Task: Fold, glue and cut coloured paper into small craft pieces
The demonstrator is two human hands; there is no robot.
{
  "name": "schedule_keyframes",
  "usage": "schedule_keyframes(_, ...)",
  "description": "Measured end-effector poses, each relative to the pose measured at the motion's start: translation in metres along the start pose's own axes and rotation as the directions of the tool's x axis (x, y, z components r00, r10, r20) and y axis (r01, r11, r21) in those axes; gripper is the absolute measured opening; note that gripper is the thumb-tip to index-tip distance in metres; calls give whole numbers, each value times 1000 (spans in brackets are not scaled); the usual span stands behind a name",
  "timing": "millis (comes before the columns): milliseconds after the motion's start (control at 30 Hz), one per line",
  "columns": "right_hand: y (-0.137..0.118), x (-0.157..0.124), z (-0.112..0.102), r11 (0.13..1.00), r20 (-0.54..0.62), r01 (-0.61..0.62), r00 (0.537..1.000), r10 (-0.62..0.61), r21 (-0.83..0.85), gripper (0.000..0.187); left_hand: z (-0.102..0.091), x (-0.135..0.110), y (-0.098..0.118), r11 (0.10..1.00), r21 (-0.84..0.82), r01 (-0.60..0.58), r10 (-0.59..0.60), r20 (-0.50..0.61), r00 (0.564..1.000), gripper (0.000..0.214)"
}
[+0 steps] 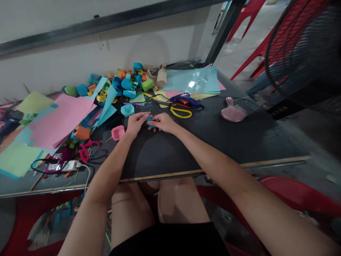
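My left hand (136, 122) and my right hand (163, 122) meet on the dark table (218, 142), fingers pinched together on a small piece of blue paper (149, 121), most of it hidden by the fingers. A folded pink paper cup (117, 132) lies just left of my left hand. A folded blue paper cup (127, 109) sits just beyond my left hand. Yellow-handled scissors (181, 112) and a blue glue gun (186, 101) lie just beyond my right hand.
A heap of folded coloured paper pieces (125, 84) sits at the back. Pink and green sheets (55, 121) cover the left side. A pink hairbrush (233, 112) lies to the right, light blue sheets (194, 80) behind it. A black fan (306, 49) stands right; cables and pink scissors (85, 151) lie front left.
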State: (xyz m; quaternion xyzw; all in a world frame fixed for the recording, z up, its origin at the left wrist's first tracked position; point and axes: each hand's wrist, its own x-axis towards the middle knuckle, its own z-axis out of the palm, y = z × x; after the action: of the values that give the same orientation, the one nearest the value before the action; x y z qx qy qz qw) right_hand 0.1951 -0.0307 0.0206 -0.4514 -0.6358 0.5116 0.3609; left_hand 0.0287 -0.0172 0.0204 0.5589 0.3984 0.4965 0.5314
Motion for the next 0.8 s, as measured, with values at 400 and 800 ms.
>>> schedule_keyframes(400, -5, -2, 1, 998, 19, 30, 999, -29, -56, 35, 2, -2, -5, 999, 44, 0, 2, -48, 999, 42)
schedule_keyframes(800, -1, -2, 1, 998, -78, 22, 997, -27, -53, 32, -20, -1, 9, 323, 729, -604, 400, 473, 785, 44)
